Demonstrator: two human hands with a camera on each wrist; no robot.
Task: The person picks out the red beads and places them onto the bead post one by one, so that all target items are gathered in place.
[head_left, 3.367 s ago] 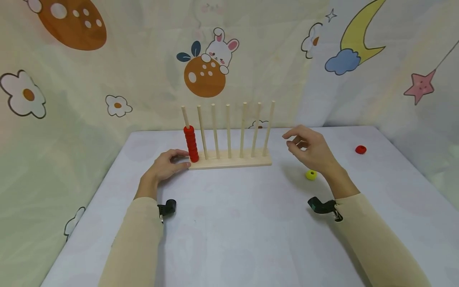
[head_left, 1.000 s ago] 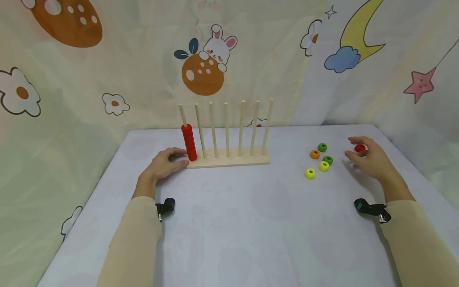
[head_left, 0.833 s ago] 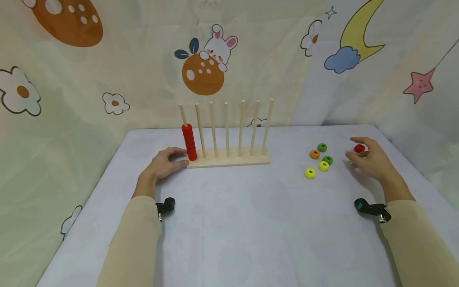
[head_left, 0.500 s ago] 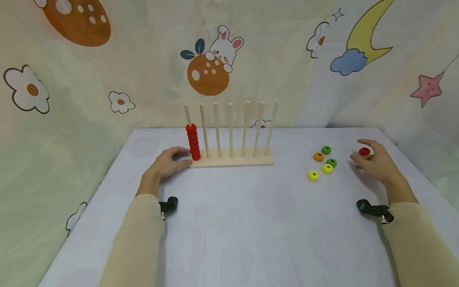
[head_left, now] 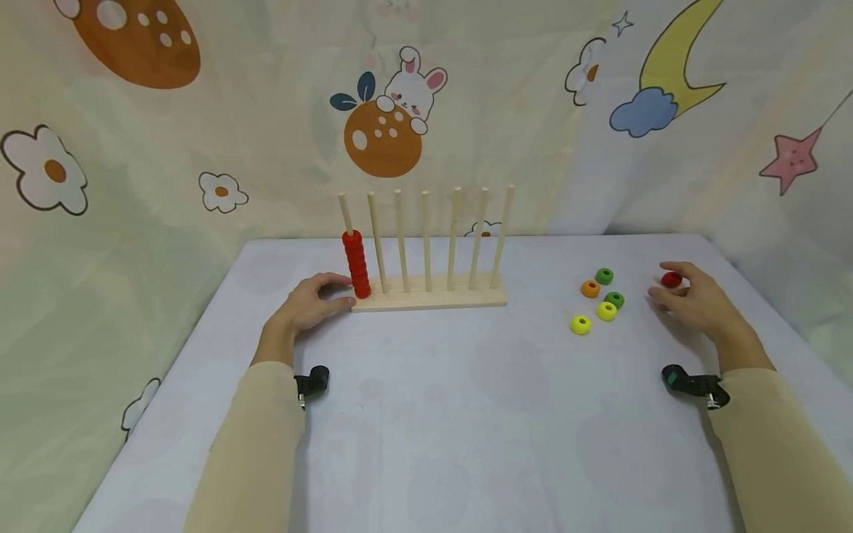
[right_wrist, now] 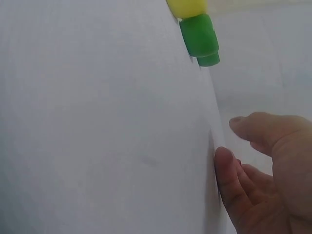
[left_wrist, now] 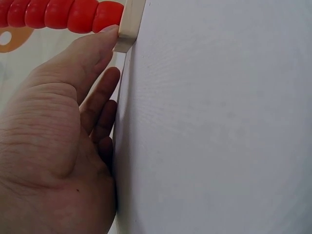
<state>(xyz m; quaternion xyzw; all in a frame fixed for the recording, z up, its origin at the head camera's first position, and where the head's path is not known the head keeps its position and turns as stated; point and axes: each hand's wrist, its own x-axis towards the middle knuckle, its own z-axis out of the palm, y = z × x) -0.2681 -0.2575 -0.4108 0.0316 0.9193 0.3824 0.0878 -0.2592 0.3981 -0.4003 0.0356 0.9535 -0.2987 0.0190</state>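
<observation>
A wooden peg rack (head_left: 433, 297), a flat base with a row of upright dowels, stands near the table's back. Red beads (head_left: 356, 265) are stacked on its leftmost dowel; the other dowels are bare. My left hand (head_left: 306, 305) holds the base's left end, thumb at the front corner and fingers behind; in the left wrist view the thumb touches the wood beside the red beads (left_wrist: 83, 15). At the far right my right hand (head_left: 696, 300) is around a loose red bead (head_left: 671, 279), thumb and forefinger apart. In the right wrist view the fingers mostly hide that bead.
Between rack and right hand lie loose beads: two green (head_left: 604, 276) (head_left: 614, 300), one orange (head_left: 590, 289) and two yellow (head_left: 606, 311) (head_left: 580, 324). A white cloth covers the table (head_left: 453, 414). A patterned curtain (head_left: 280, 111) hangs behind it.
Since the oldest frame my right hand has moved right, from beside the rack to the loose red bead, uncovering the other loose beads. Lately it barely moves. My left hand stays on the base.
</observation>
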